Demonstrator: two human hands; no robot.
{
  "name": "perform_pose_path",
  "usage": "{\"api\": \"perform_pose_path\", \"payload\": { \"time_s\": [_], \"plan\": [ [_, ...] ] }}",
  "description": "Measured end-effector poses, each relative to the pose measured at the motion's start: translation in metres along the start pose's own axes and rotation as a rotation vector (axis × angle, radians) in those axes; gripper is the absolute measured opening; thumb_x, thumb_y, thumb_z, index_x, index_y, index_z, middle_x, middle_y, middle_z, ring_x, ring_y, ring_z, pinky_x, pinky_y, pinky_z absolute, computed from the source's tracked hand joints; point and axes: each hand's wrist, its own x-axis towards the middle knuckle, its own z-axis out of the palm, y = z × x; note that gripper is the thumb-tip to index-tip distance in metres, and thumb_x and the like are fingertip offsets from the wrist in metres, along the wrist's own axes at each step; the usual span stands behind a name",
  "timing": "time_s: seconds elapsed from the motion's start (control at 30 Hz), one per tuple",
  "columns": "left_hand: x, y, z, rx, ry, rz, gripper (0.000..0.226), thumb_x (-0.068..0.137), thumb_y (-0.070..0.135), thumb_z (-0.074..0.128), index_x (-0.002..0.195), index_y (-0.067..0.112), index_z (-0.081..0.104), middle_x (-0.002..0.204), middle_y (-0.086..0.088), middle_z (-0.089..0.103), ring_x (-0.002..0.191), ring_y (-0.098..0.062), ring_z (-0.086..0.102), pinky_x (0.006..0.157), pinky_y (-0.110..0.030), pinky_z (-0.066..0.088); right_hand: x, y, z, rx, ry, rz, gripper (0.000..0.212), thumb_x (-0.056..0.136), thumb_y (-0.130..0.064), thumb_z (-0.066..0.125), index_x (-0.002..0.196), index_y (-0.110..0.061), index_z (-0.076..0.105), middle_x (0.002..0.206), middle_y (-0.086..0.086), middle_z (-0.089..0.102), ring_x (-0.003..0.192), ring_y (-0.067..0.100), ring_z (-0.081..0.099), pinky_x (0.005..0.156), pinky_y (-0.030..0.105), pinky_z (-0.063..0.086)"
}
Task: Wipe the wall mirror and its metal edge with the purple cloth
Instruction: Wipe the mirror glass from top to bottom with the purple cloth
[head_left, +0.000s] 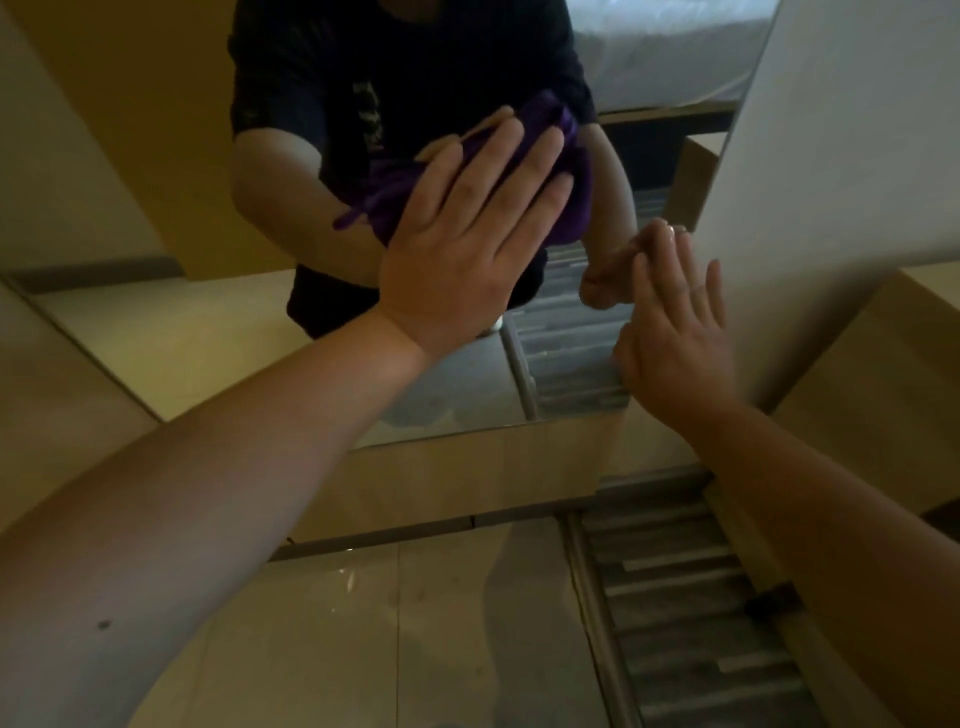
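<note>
Purple cloth, seemingly black shirt, grey-striped floor.

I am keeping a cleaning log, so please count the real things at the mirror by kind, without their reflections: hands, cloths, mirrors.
Hands: 2, left hand flat on the cloth, right hand open at the mirror's right edge
Purple cloth: 1
Wall mirror: 1
Total: 4

Left hand flat on purple cloth against mirror

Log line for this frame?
left hand: flat, pressing purple cloth on mirror | right hand: open, fingertips on glass
</note>
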Motion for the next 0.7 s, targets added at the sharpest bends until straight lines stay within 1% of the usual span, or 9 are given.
{"api": "perform_pose_path", "payload": {
  "time_s": [0.1, 0.23, 0.3, 0.37, 0.43, 0.5, 0.57, 0.63, 0.7],
  "plan": [
    [-0.042, 0.029, 0.006, -0.018, -0.07, 0.082, 0.043, 0.103, 0.021, 0.054, 0.145, 0.015, 0.052, 0.15, -0.006, 0.049, 0.138, -0.027, 0.047, 0.111, -0.045, 0.041, 0.0, 0.003, 0.009, -0.003, 0.038, -0.023, 0.059, 0.1, -0.016, 0.037, 0.154, -0.003, 0.019, 0.161, 0.014, 0.003, 0.15, 0.035, 0.002, 0.122, 0.056, 0.006],
    [-0.109, 0.074, 0.016, -0.097, -0.217, 0.218, 0.049, 0.101, 0.021, 0.052, 0.149, 0.012, 0.046, 0.154, -0.007, 0.043, 0.141, -0.026, 0.042, 0.112, -0.043, 0.033, 0.0, 0.013, 0.014, -0.007, 0.054, -0.042, 0.057, 0.101, -0.013, 0.035, 0.154, -0.004, 0.019, 0.161, 0.014, 0.003, 0.15, 0.032, -0.001, 0.122, 0.054, 0.002],
    [-0.148, 0.097, 0.021, -0.112, -0.295, 0.302, 0.046, 0.103, 0.017, 0.043, 0.148, 0.01, 0.046, 0.155, -0.009, 0.041, 0.142, -0.027, 0.04, 0.115, -0.045, 0.028, 0.0, 0.017, 0.015, -0.009, 0.054, -0.055, 0.058, 0.1, -0.012, 0.036, 0.154, -0.003, 0.019, 0.161, 0.016, 0.005, 0.15, 0.031, -0.003, 0.122, 0.053, 0.0],
    [-0.181, 0.114, 0.024, -0.124, -0.388, 0.368, 0.045, 0.106, 0.011, 0.031, 0.148, 0.01, 0.045, 0.157, -0.006, 0.037, 0.143, -0.026, 0.037, 0.121, -0.047, 0.016, 0.001, 0.02, 0.015, -0.022, 0.022, -0.069, 0.063, 0.098, -0.011, 0.037, 0.155, -0.005, 0.013, 0.162, 0.018, 0.006, 0.15, 0.03, -0.006, 0.122, 0.053, -0.002],
    [-0.195, 0.122, 0.023, -0.157, -0.46, 0.36, 0.046, 0.106, 0.011, 0.027, 0.149, 0.012, 0.044, 0.158, -0.004, 0.034, 0.145, -0.024, 0.034, 0.123, -0.046, 0.011, 0.001, 0.021, 0.015, -0.036, -0.001, -0.08, 0.066, 0.096, -0.011, 0.035, 0.156, -0.007, 0.008, 0.163, 0.019, 0.006, 0.15, 0.03, -0.008, 0.122, 0.053, -0.003],
    [-0.193, 0.122, 0.017, -0.224, -0.491, 0.337, 0.046, 0.106, 0.011, 0.025, 0.147, 0.014, 0.047, 0.157, -0.003, 0.038, 0.143, -0.023, 0.037, 0.12, -0.044, 0.018, 0.001, 0.02, 0.013, -0.036, -0.028, -0.086, 0.068, 0.095, -0.01, 0.034, 0.156, -0.008, 0.005, 0.163, 0.02, 0.006, 0.149, 0.029, -0.01, 0.122, 0.054, -0.002],
    [-0.181, 0.115, 0.012, -0.326, -0.512, 0.323, 0.043, 0.104, 0.01, 0.03, 0.138, 0.016, 0.057, 0.148, -0.003, 0.051, 0.135, -0.024, 0.049, 0.111, -0.042, 0.031, 0.0, 0.019, 0.009, -0.029, -0.035, -0.078, 0.071, 0.094, -0.007, 0.038, 0.156, -0.008, 0.004, 0.164, 0.018, 0.005, 0.149, 0.029, -0.01, 0.121, 0.055, 0.0],
    [-0.163, 0.108, 0.008, -0.43, -0.515, 0.304, 0.039, 0.099, 0.01, 0.04, 0.129, 0.015, 0.065, 0.135, -0.005, 0.062, 0.119, -0.027, 0.062, 0.096, -0.042, 0.043, 0.001, 0.017, 0.004, -0.033, -0.052, -0.074, 0.076, 0.093, -0.004, 0.046, 0.156, -0.008, 0.004, 0.164, 0.014, -0.002, 0.149, 0.027, -0.014, 0.122, 0.055, 0.0],
    [-0.137, 0.101, 0.002, -0.48, -0.481, 0.231, 0.035, 0.099, 0.005, 0.042, 0.123, 0.012, 0.067, 0.128, -0.008, 0.066, 0.107, -0.029, 0.066, 0.082, -0.04, 0.049, 0.001, 0.018, -0.002, -0.047, -0.088, -0.088, 0.078, 0.092, -0.005, 0.05, 0.156, -0.008, 0.005, 0.163, 0.011, -0.005, 0.15, 0.026, -0.015, 0.122, 0.055, 0.0]
  ]
}}
